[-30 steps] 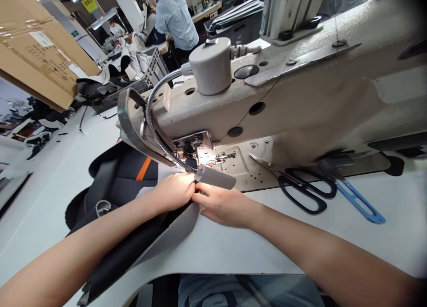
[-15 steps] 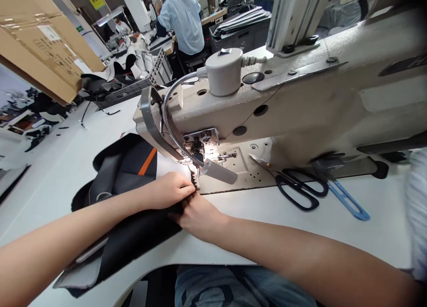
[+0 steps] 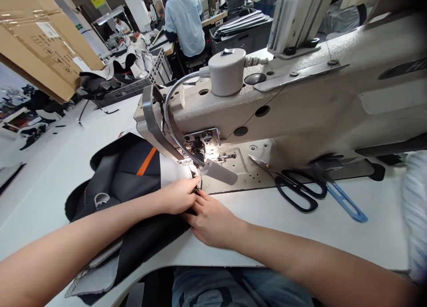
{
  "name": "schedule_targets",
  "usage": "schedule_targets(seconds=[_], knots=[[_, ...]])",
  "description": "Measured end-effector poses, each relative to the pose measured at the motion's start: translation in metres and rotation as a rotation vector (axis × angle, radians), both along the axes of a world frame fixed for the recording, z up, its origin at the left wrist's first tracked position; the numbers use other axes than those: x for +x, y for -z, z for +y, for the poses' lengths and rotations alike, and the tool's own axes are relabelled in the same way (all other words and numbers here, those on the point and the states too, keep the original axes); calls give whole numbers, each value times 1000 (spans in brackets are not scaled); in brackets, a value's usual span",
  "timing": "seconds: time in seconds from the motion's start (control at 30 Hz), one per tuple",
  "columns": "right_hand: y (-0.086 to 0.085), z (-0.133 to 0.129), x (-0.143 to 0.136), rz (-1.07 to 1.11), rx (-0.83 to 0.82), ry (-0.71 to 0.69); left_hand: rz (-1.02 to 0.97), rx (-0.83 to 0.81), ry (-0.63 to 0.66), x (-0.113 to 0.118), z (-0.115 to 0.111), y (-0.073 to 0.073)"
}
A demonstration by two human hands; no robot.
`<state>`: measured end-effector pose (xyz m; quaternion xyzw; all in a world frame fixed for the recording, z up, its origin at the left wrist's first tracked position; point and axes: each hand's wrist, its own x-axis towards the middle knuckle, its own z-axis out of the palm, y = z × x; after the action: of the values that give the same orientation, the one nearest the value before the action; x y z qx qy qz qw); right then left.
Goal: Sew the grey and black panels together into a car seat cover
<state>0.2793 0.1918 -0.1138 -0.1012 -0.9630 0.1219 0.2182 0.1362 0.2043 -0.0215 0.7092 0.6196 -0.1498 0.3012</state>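
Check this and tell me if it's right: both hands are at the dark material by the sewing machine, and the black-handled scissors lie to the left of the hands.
Wrong side: the head view shows the black-handled scissors to the right. The left hand and right hand are indeed at the dark material by the sewing machine.

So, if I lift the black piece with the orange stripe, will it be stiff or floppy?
The black piece is probably floppy: its panels lie in bends and folds. It may sag unevenly, because a grey flap spreads from its near end. Rolling seems unlikely, as it lies spread out.
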Motion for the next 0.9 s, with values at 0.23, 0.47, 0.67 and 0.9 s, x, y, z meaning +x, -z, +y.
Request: schedule_targets(seconds=[0.23,0.47,0.67,0.9], knots=[[5,-5,-6,-19,33,20,184,-17,38,8,-5,3],[8,0,-8,12,-42,73,242,134,41,6,5,13],[1,4,-5,16,-13,-21,87,245,34,-7,1,16],[-2,3,-5,41,-21,-36,445,207,199,-14,-6,0]])
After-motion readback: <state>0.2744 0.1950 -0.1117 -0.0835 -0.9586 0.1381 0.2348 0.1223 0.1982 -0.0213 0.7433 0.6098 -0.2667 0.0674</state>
